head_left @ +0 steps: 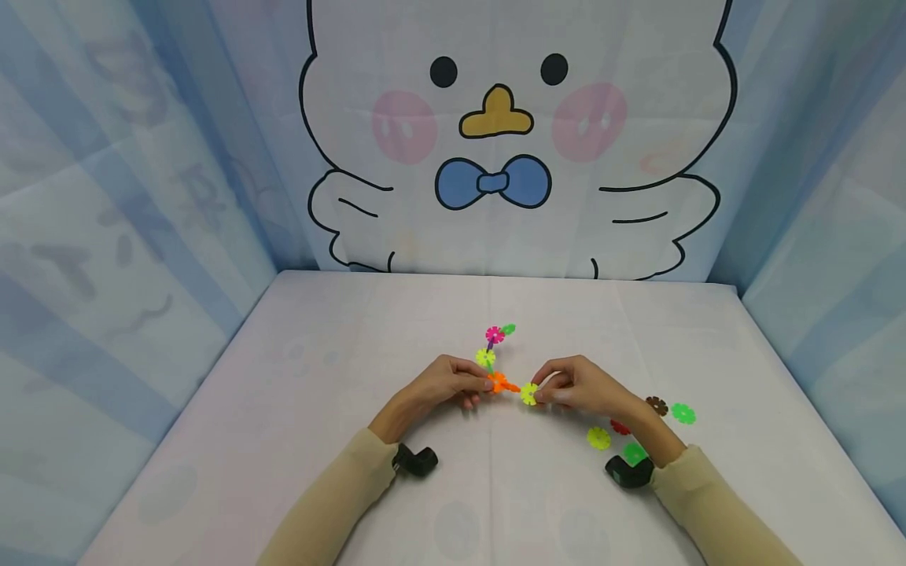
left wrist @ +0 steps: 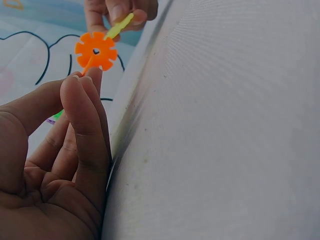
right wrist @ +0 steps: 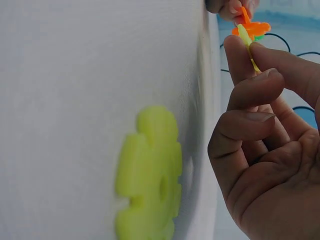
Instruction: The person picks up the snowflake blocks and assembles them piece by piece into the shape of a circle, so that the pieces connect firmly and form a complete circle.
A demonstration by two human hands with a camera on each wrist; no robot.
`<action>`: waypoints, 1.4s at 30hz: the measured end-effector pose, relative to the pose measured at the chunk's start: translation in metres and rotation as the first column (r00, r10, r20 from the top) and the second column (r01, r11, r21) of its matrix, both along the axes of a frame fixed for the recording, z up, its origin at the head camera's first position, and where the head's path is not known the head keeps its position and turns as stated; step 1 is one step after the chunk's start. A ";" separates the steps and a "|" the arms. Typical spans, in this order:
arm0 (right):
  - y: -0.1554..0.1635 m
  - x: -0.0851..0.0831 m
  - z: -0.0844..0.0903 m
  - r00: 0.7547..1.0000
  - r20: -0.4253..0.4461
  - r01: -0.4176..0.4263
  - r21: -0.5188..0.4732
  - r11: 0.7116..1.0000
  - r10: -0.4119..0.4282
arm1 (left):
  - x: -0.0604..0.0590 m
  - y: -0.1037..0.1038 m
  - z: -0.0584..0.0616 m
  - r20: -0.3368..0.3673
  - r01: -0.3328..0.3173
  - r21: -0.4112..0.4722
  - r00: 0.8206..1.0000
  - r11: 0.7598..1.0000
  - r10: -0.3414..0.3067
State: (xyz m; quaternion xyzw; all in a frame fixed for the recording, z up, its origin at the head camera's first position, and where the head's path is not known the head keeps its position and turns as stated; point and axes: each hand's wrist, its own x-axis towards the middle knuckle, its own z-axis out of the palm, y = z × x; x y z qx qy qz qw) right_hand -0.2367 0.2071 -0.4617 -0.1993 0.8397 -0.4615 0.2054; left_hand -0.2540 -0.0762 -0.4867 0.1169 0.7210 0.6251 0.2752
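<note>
My left hand (head_left: 449, 380) pinches an orange notched plastic disc (head_left: 499, 382) between thumb and finger. A second orange disc (left wrist: 96, 42) is fixed across it, facing the left wrist camera. From the held disc a chain runs away over the table, with a yellow disc (head_left: 485, 358), a pink disc (head_left: 495, 335) and a green disc (head_left: 509, 329) at its far end; purple and green pieces between show edge-on. Between thumb and forefinger my right hand (head_left: 586, 385) pinches a yellow snowflake disc (head_left: 528, 394). Its rim meets the second orange disc; whether their slots interlock I cannot tell.
Loose discs lie beside the right forearm: yellow (head_left: 598, 439), red (head_left: 620, 427), green (head_left: 635, 453), brown (head_left: 657, 406) and another green disc (head_left: 683, 413). Black wrist cameras (head_left: 416, 461) sit under both cuffs. A white cloth (head_left: 354, 322) covers the table; printed curtains surround it.
</note>
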 end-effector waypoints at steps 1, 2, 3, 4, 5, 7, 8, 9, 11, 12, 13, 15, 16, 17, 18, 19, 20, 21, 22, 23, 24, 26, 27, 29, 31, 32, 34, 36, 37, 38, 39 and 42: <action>0.000 0.000 0.000 1.000 0.002 -0.001 -0.002 1.000 0.001 | 0.000 0.000 0.000 0.003 -0.001 0.001 1.000 1.000 0.001; 0.000 0.000 0.000 1.000 0.005 -0.002 -0.006 1.000 0.002 | 0.000 0.000 0.000 0.002 -0.002 0.002 1.000 1.000 0.002; 0.000 0.000 -0.001 1.000 0.008 -0.002 -0.009 1.000 0.002 | 0.000 0.000 0.000 0.007 -0.002 0.004 1.000 1.000 0.002; 0.000 -0.001 -0.001 1.000 0.011 -0.003 -0.012 1.000 0.003 | -0.001 0.000 -0.001 0.012 -0.005 0.007 1.000 1.000 0.005; -0.001 -0.001 -0.001 1.000 0.015 -0.002 -0.016 1.000 0.003 | -0.001 0.000 -0.001 0.015 -0.007 0.008 1.000 1.000 0.007; -0.001 -0.001 -0.001 1.000 0.025 -0.003 -0.022 1.000 0.003 | -0.001 0.001 -0.001 0.019 -0.014 0.011 1.000 1.000 0.014; -0.001 -0.001 -0.001 1.000 0.030 -0.002 -0.025 1.000 0.003 | -0.001 0.001 -0.001 0.014 -0.014 0.008 1.000 1.000 0.014; -0.001 -0.001 -0.001 0.999 0.033 -0.001 -0.027 1.000 0.002 | -0.001 0.001 -0.001 0.016 -0.015 0.007 1.000 1.000 0.015; -0.001 0.000 -0.001 0.999 0.039 0.003 -0.025 1.000 -0.002 | -0.001 0.001 0.000 0.008 -0.015 0.002 1.000 1.000 0.015; -0.001 0.000 -0.001 0.999 0.042 0.005 -0.025 1.000 -0.004 | 0.000 0.001 0.000 0.009 -0.015 0.001 1.000 1.000 0.015; -0.001 0.000 0.000 0.999 0.044 0.007 -0.025 1.000 -0.006 | 0.000 0.001 0.000 0.007 -0.014 0.000 1.000 1.000 0.014; -0.001 0.001 0.000 0.999 0.047 0.011 -0.022 1.000 -0.010 | 0.000 0.001 0.000 0.013 -0.015 0.002 1.000 1.000 0.015; -0.001 0.001 0.000 0.999 0.050 0.014 -0.021 1.000 -0.012 | 0.000 0.001 0.000 0.016 -0.015 0.004 1.000 1.000 0.015; -0.001 0.001 0.000 0.999 0.053 0.014 -0.024 1.000 -0.013 | 0.000 0.001 0.000 0.020 -0.016 0.005 1.000 1.000 0.016; -0.001 0.001 0.000 0.998 0.054 0.015 -0.024 1.000 -0.014 | 0.000 0.001 0.000 0.020 -0.015 0.005 1.000 1.000 0.015; -0.001 0.001 0.001 0.998 0.055 0.016 -0.024 1.000 -0.014 | 0.000 0.001 0.000 0.020 -0.015 0.005 1.000 1.000 0.015; -0.001 0.001 0.001 0.998 0.055 0.016 -0.024 1.000 -0.015 | 0.000 0.001 0.000 0.016 -0.014 0.003 1.000 1.000 0.014; -0.001 0.001 0.001 0.998 0.054 0.016 -0.026 1.000 -0.015 | 0.000 0.002 -0.001 0.012 -0.014 0.002 1.000 1.000 0.014; -0.001 0.001 0.001 0.998 0.054 0.016 -0.027 1.000 -0.015 | 0.000 0.002 -0.001 0.010 -0.013 0.000 1.000 1.000 0.013; -0.001 0.001 0.001 0.999 0.052 0.015 -0.026 1.000 -0.014 | -0.001 0.002 -0.001 0.006 -0.013 -0.002 1.000 1.000 0.013; -0.001 0.001 0.001 0.999 0.049 0.014 -0.024 1.000 -0.013 | -0.001 0.002 -0.001 0.005 -0.013 -0.002 1.000 1.000 0.013; -0.002 0.001 0.001 0.999 0.047 0.014 -0.024 1.000 -0.013 | -0.001 0.002 -0.001 0.001 -0.013 -0.001 1.000 1.000 0.013; -0.002 0.001 0.001 0.999 0.046 0.014 -0.024 1.000 -0.013 | -0.001 0.002 -0.001 0.002 -0.014 0.001 1.000 1.000 0.014; -0.003 0.001 0.001 0.999 0.047 0.017 -0.021 1.000 -0.016 | -0.002 0.002 -0.001 0.004 -0.013 0.006 1.000 1.000 0.013; -0.004 0.001 0.001 0.998 0.051 0.023 -0.020 1.000 -0.022 | -0.002 0.001 -0.001 0.004 -0.012 0.012 1.000 1.000 0.011; -0.004 0.001 0.001 0.998 0.054 0.026 -0.018 0.999 -0.025 | -0.002 0.001 -0.001 0.003 -0.011 0.011 1.000 1.000 0.011; -0.005 0.001 0.001 0.998 0.062 0.033 -0.017 0.999 -0.032 | -0.002 0.001 -0.002 0.002 -0.012 0.011 1.000 1.000 0.012; -0.006 0.002 0.000 0.997 0.067 0.039 -0.015 0.999 -0.037 | -0.002 0.001 -0.002 0.003 -0.013 0.006 1.000 1.000 0.013; -0.006 0.003 0.000 0.997 0.069 0.042 -0.014 0.999 -0.041 | -0.002 0.001 -0.002 0.003 -0.014 0.005 1.000 1.000 0.014; -0.007 0.003 0.000 0.997 0.069 0.045 -0.012 0.999 -0.044 | -0.002 0.001 -0.002 0.004 -0.015 0.005 1.000 1.000 0.015; -0.007 0.003 0.000 0.997 0.068 0.048 -0.011 0.999 -0.047 | -0.002 0.001 -0.003 0.001 -0.015 0.006 1.000 1.000 0.015; -0.008 0.004 0.000 0.996 0.067 0.063 -0.007 0.998 -0.062 | -0.003 0.002 -0.003 -0.003 -0.016 0.014 1.000 1.000 0.016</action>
